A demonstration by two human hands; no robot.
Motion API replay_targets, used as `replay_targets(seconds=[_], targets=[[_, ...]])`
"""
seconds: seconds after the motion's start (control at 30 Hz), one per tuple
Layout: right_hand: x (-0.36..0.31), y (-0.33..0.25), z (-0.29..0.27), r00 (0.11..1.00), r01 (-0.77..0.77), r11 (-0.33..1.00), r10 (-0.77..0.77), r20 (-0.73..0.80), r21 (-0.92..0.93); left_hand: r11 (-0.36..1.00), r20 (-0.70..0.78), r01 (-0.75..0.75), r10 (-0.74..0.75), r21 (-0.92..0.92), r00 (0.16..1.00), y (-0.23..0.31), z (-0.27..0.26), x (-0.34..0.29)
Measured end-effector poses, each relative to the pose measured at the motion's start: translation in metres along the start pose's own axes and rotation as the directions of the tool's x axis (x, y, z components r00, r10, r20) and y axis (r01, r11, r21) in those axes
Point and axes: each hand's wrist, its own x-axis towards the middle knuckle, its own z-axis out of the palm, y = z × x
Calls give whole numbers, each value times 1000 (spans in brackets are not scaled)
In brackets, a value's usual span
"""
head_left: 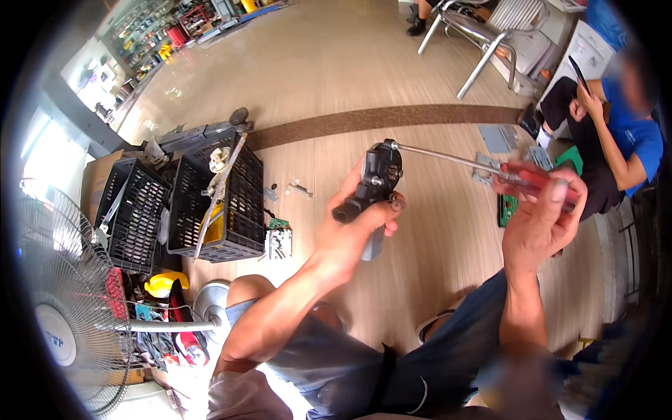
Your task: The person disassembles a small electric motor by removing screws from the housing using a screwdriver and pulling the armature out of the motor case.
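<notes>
My left hand (343,227) is wrapped round a black mechanical part (381,168) with a rounded top, metal screws and a greyish lower end. What exactly the part is, I cannot tell. In my right hand (535,234) is a screwdriver (448,157) with a red handle and a long metal shaft. The shaft points left, and its tip meets the upper right of the black part. My right fingers pinch the handle, which is slightly blurred.
Black plastic crates (217,241) holding parts stand at left, near a floor fan (80,315). A green circuit board (507,210) and grey plates (497,138) lie on the floor at right. A seated person in blue (640,150) holds a phone. A metal chair (483,42) stands behind.
</notes>
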Motion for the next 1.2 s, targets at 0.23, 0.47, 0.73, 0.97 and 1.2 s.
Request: replay_targets(seconds=[0.23,0.47,0.73,0.97,1.2], targets=[[10,-7,-6,945,-325,939,319,67,116,958,-15,-211,218,193,976,5,-10,-1],[17,-2,-19,922,-378,913,356,154,154,941,-1,-263,269,216,963,9,-13,-3],[14,1,1,894,-449,877,438,98,174,707,47,-447,507,548,860,7,-21,-2],[15,12,5,900,-436,874,422,111,213,527,90,-520,638,673,764,11,-19,-3],[20,13,-23,731,-675,698,587,349,239,288,138,-524,763,801,631,11,-20,-3]])
